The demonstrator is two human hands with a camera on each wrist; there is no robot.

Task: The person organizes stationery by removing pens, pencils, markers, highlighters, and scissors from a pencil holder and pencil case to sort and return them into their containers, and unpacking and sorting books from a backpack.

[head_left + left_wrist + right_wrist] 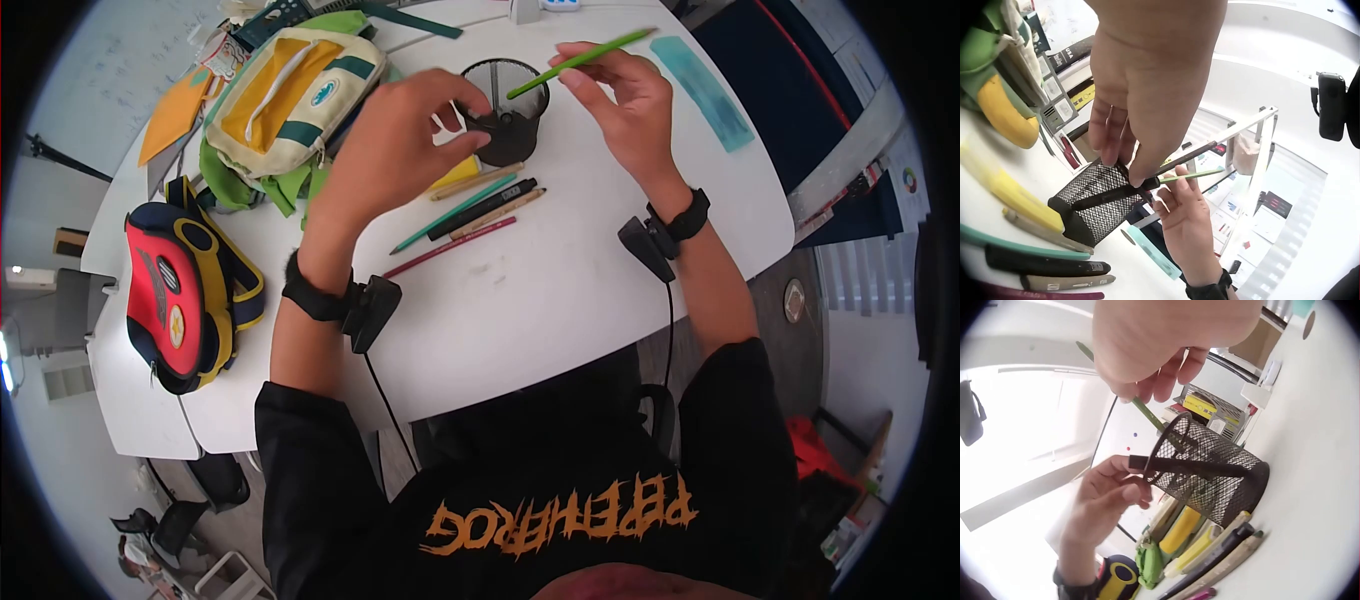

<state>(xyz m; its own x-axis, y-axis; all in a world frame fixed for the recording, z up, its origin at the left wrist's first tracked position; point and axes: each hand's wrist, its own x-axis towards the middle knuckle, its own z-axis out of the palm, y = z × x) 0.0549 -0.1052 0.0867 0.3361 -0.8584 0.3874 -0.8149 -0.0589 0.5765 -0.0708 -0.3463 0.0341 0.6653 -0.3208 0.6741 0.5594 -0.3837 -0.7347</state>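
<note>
My right hand [635, 105] pinches a slim green pencil [600, 58] between thumb and fingers, one end over the mouth of a black mesh pen holder [520, 145]. In the right wrist view the pencil [1147, 414] slants down to the holder's rim. My left hand [400, 140] grips the holder's near-left rim with curled fingers and thumb. A thick black marker [1197, 466] stands in the holder, its top by the left fingers. Beside the holder lie a black pen [482, 208], a teal pencil [440, 220], wooden pencils [500, 212] and a dark red pencil [450, 246].
A cream and green backpack [300, 100] lies at the back left, with a red, yellow and navy bag [175, 295] nearer. A teal strip [703, 95] is at the right side of the white table [560, 310]. An orange envelope [172, 115] sits far left.
</note>
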